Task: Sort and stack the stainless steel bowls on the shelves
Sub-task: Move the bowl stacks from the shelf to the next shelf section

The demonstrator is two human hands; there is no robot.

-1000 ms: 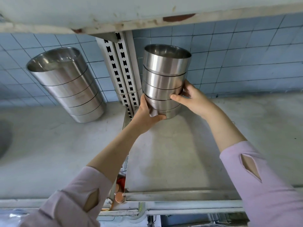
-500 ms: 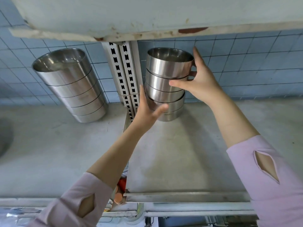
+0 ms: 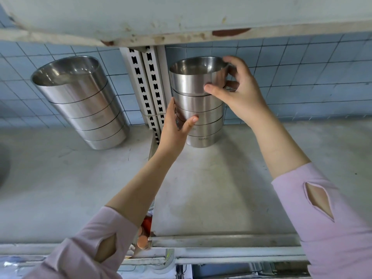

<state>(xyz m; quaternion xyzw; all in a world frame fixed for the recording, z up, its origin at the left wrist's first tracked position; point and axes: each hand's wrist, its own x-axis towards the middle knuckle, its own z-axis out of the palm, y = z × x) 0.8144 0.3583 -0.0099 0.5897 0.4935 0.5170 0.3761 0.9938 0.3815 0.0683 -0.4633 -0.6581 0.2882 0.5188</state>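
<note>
A stack of several stainless steel bowls [image 3: 201, 115] stands on the right shelf [image 3: 221, 188] near the tiled wall. My right hand [image 3: 235, 91] grips the top bowl [image 3: 191, 79] of that stack, thumb in front and fingers round its far rim. My left hand [image 3: 175, 127] holds the stack's lower left side, thumb across the front of the middle bowls. A second, wider stack of steel bowls [image 3: 84, 105] stands on the left shelf [image 3: 60, 178], touched by neither hand.
A slotted white upright [image 3: 149, 87] stands between the two shelves at the back. Another shelf [image 3: 181, 17] hangs close above the stacks. Blue wall tiles lie behind. Red and copper-coloured items [image 3: 144, 236] show through the gap below.
My right hand has risen from the stack's lower right side to the top bowl and closed round it. My left hand has slid up from the base to mid-stack.
</note>
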